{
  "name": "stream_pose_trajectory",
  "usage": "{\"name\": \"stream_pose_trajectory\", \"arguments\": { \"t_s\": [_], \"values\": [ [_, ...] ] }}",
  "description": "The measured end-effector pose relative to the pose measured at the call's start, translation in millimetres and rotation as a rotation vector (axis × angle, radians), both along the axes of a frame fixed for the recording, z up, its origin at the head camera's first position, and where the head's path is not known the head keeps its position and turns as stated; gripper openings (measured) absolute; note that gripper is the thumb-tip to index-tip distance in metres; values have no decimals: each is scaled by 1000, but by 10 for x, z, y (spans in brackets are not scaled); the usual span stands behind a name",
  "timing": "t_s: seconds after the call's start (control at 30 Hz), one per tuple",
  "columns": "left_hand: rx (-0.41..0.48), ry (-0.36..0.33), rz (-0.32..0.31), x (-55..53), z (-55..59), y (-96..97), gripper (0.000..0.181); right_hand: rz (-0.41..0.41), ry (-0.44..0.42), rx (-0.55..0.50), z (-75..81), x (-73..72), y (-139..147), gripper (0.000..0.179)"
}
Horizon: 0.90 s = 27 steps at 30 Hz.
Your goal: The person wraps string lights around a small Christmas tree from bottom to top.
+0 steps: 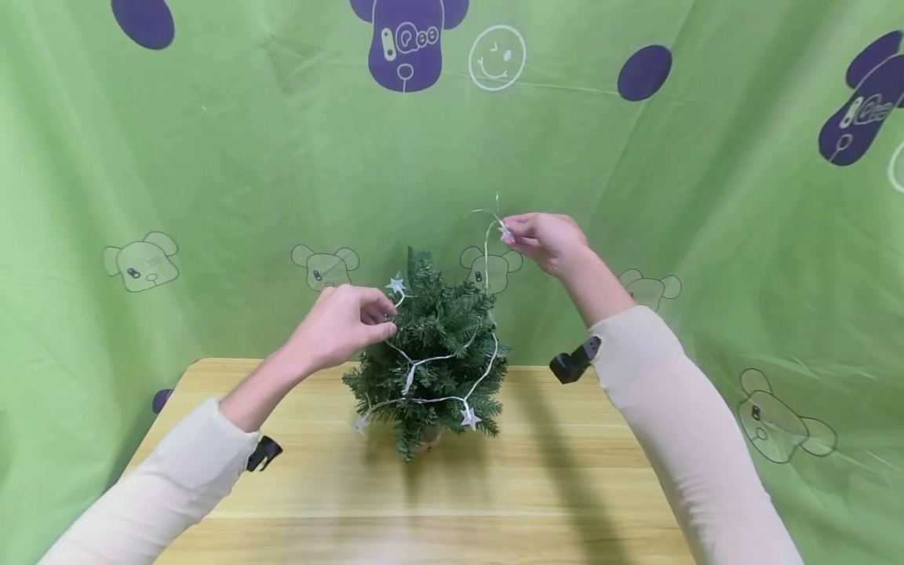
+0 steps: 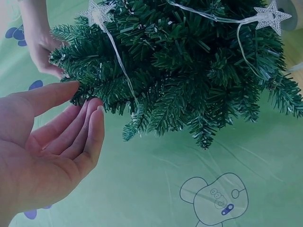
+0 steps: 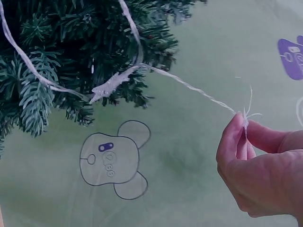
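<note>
A small artificial Christmas tree (image 1: 441, 329) stands on the wooden table, with a string of star lights (image 1: 438, 400) looped around it. At the tree's left side my left hand (image 1: 349, 322) has loosely bent fingers near the branch tips; in the left wrist view, thumb and fingers (image 2: 94, 137) stand apart around a branch tip. Just above that hand is a clear star (image 1: 396, 286). Up and right of the tree, my right hand (image 1: 547, 239) pinches a star light (image 3: 245, 124) at the string's end. Its twisted wire (image 3: 189, 87) runs back to the branches.
Behind the table (image 1: 282, 455) hangs a green cloth (image 1: 247, 141) printed with bear figures and purple shapes. The tree's base (image 1: 428, 438) is partly hidden by branches. Another star (image 1: 470, 416) hangs on the lower right.
</note>
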<state>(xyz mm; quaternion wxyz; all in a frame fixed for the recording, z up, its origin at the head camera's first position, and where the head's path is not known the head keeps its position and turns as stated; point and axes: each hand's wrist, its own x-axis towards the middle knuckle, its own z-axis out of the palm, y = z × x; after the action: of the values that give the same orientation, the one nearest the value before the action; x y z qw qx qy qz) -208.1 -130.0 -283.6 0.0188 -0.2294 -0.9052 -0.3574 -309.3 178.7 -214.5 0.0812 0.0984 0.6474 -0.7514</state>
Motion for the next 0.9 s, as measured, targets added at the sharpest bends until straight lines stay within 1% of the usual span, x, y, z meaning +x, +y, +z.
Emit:
{"name": "stream_pose_trajectory", "arguments": {
  "t_s": [0.1, 0.23, 0.47, 0.57, 0.73, 0.9],
  "values": [
    [6, 5, -10, -5, -4, 3, 25, -2, -7, 48, -53, -76, -87, 43],
    [15, 4, -18, -3, 7, 3, 23, 0, -14, 98, -156, -143, -171, 43],
    [19, -4, -25, 7, 19, 11, 22, 10, -30, 146, -288, -172, -299, 40],
    [24, -2, -30, 6, 16, 23, 22, 48, -17, 159, -299, -144, -339, 40],
    [33, -1, -32, 22, 33, 30, 21, 161, 5, 177, -264, -59, -404, 40],
    [35, 15, -32, 11, 45, 40, 20, 265, 26, 214, -212, 41, -478, 36]
  ]
}}
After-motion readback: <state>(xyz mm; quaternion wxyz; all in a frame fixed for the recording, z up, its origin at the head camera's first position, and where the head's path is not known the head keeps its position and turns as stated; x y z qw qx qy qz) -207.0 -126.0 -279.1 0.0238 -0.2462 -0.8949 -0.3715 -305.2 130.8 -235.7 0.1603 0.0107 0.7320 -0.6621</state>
